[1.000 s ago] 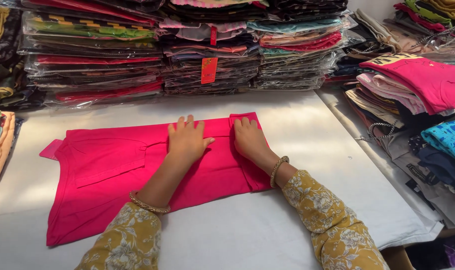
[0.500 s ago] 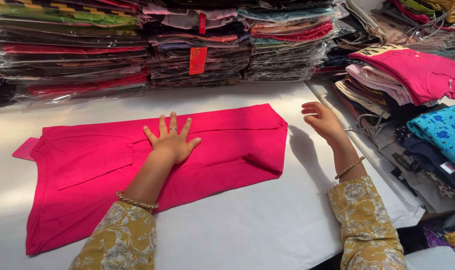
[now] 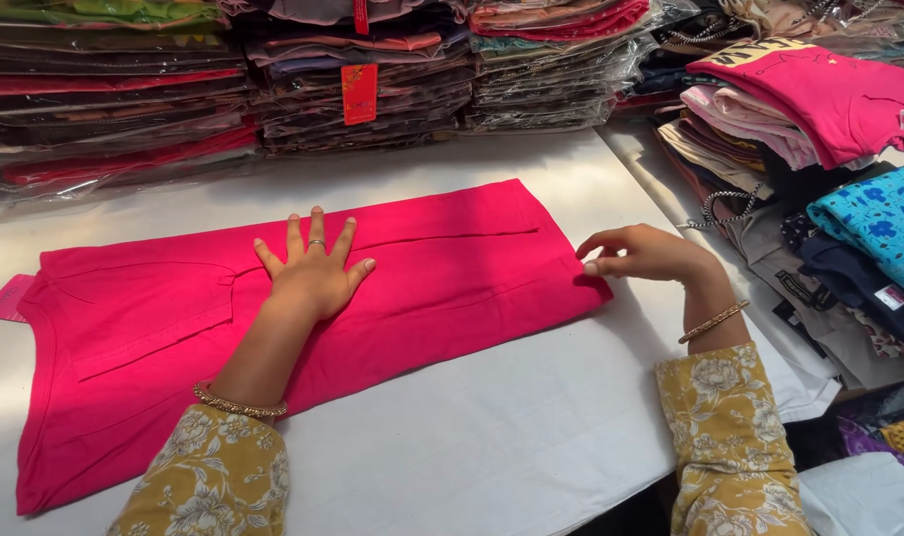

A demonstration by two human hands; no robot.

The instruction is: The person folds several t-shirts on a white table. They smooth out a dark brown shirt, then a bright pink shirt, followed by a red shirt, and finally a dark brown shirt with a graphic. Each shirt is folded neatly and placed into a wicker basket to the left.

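A bright pink garment (image 3: 442, 268) lies spread flat across the white table (image 3: 491, 447), reaching from the left edge to the right of middle. My left hand (image 3: 313, 270) presses flat on its centre, fingers splayed, a ring on one finger. My right hand (image 3: 642, 254) is at the garment's right edge, fingertips pinching the cloth at the lower right corner. Both wrists carry gold bangles, and both sleeves are yellow with a floral print.
Stacks of folded clothes in clear plastic (image 3: 213, 89) line the far side of the table, with an orange tag (image 3: 358, 93) hanging from one. At the right lie loose piles: a pink top (image 3: 829, 94), a blue patterned cloth (image 3: 884, 223), dark garments.
The folded-over right end of the garment has been laid out to the right. My right hand went out past it and now has come back to its right edge. The left hand stayed pressed on the middle.
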